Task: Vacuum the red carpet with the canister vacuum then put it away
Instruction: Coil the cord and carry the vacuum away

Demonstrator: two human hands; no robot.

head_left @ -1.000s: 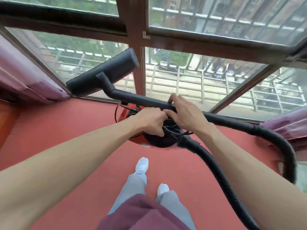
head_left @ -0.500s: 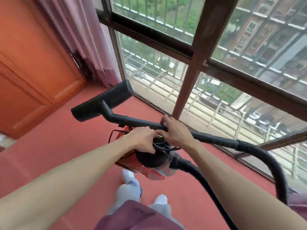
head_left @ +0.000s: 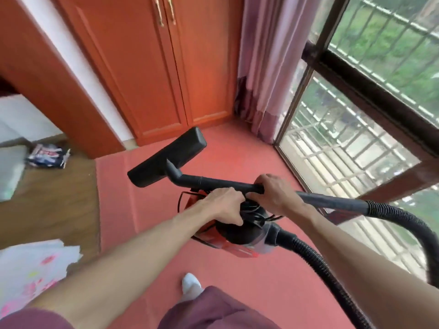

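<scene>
Above carpet (head_left: 237, 286), left hand (head_left: 223, 205), right hand (head_left: 273, 195) gripping vacuum (head_left: 237, 233)

Items I log from the head view.
Floor nozzle (head_left: 166, 157): matt black plastic.
Wand (head_left: 221, 182): smooth black plastic, faint sheen.
Hose (head_left: 316, 260): ribbed black plastic.
Canister vacuum (head_left: 237, 249): glossy red shell, probably plastic, blurred here.
Red carpet (head_left: 249, 293): matt, low pile.
Cupboard doors (head_left: 147, 67): lacquered orange wood.
Curtain (head_left: 266, 55): soft mauve cloth.
Floorboards (head_left: 47, 210): smooth brown wood, slight shine.

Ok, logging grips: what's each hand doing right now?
Left hand: grips the canister vacuum by its top.
Right hand: grips the wand.
</scene>
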